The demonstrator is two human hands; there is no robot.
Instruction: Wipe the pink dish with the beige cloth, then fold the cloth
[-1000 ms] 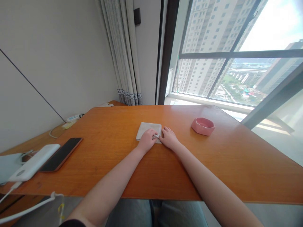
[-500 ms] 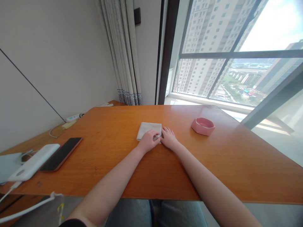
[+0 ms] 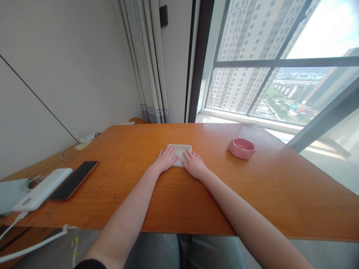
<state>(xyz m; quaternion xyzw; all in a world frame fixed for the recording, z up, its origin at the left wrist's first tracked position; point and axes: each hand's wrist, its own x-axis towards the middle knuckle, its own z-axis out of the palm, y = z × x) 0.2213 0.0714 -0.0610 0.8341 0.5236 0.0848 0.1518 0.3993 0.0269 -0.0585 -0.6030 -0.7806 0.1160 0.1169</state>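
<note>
A small folded pale grey cloth (image 3: pixel 179 150) lies flat on the wooden table (image 3: pixel 134 149). My left hand (image 3: pixel 166 159) rests open on its left side, fingers stretched out over the fabric. On the cloth's right side lies my right hand (image 3: pixel 194 163), also flat with the fingers spread. Between the two hands a strip of the fabric shows; its outer front corners are covered by my palms.
A pink angular bowl (image 3: pixel 241 148) stands right of my hands. At the left are a dark-screened phone (image 3: pixel 74 181), a white power bank (image 3: pixel 43 189) with a cable plugged in, and a power strip (image 3: pixel 89 138) by the wall. The table's front edge is close to my lap.
My left hand has gone from pinching near the cloth's front right corner to lying flat on its left side. My right hand has shifted slightly left, onto the cloth.
</note>
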